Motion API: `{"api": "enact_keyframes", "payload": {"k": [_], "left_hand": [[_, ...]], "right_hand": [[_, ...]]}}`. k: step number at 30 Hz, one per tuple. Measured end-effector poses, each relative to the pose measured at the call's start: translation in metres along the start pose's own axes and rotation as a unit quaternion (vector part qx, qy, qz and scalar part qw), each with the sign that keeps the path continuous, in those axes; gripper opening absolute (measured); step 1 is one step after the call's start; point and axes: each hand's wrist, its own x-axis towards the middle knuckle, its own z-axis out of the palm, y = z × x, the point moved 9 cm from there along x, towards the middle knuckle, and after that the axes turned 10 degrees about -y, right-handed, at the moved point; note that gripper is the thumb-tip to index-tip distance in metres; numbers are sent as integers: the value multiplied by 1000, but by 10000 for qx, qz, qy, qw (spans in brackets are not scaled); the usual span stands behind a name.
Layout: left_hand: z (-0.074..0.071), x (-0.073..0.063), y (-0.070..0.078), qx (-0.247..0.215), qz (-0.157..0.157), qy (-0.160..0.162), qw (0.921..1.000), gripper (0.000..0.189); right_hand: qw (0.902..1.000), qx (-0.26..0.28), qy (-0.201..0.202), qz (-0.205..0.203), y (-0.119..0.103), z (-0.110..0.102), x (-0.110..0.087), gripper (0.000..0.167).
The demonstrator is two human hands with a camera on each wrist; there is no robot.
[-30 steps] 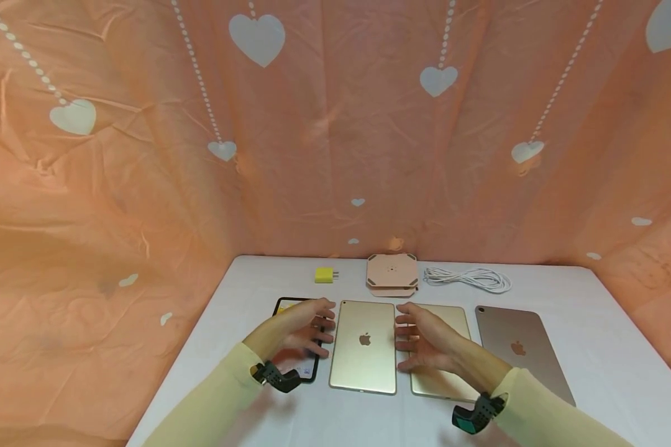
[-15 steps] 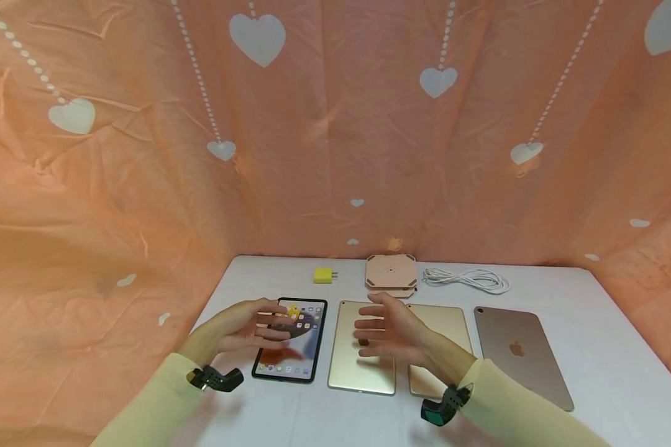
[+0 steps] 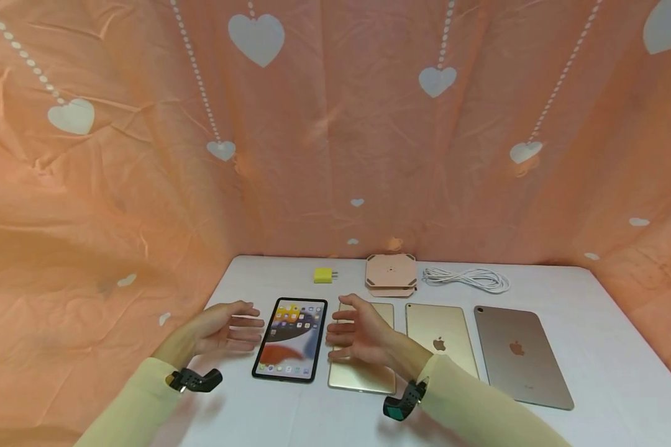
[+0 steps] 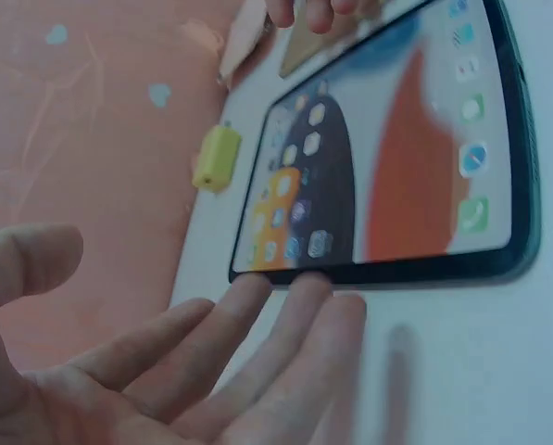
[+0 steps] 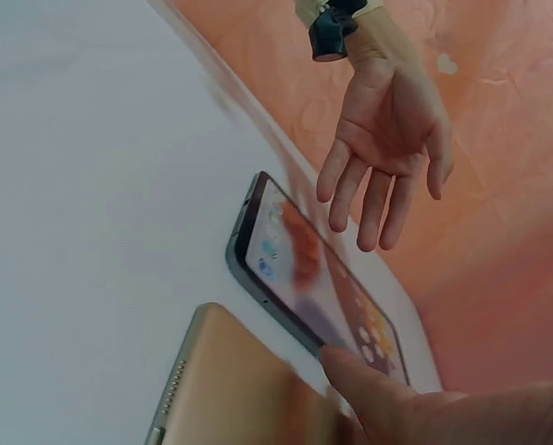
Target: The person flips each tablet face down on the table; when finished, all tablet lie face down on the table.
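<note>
A tablet with its screen lit point(image 3: 291, 341) lies face up between my two hands. My left hand point(image 3: 218, 329) hovers at its left edge, fingers straight and palm turned inward; in the left wrist view its fingertips point(image 4: 345, 315) come right at the tablet's border. On the other side my right hand point(image 3: 363, 332), fingers extended, hangs over a gold tablet point(image 3: 363, 379) that lies back up and is partly covered by it. To the right lie a second gold tablet point(image 3: 438, 320) and a grey tablet point(image 3: 520, 357), both back up. Neither hand holds anything.
Along the back of the white table point(image 3: 268, 273) sit a yellow charger plug point(image 3: 323, 275), a folded pink stand point(image 3: 391, 273) and a coiled white cable point(image 3: 470, 279). An orange curtain with pale hearts point(image 3: 324, 155) rises behind and at the sides.
Both hands have moved left. The left hand has drawn off the lit tablet to its left side; the right hand has passed from the second gold tablet over to the first. The tablets stay put.
</note>
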Motion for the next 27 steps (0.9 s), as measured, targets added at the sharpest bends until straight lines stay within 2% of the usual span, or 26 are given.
{"api": "enact_keyframes", "payload": {"k": [6,11,15,21,27], "left_hand": [[-8,9,-9,144,-231,405,9988,67],[-1,18,-9,72,-284,403,9988,70],[6,21,-7,198,-365,406,9983,69],[18,27,-10,392,-740,438,9955,60],[20,29,-11,581,-976,582,9918,60]], "right_hand": [[9998,160,133,15,9,3,10,97],[9997,106,219,-61,10,7,15,98],[9996,52,284,-76,10,8,15,96],[9995,88,310,-20,9,8,14,98],[9995,130,268,80,10,9,13,104]]}}
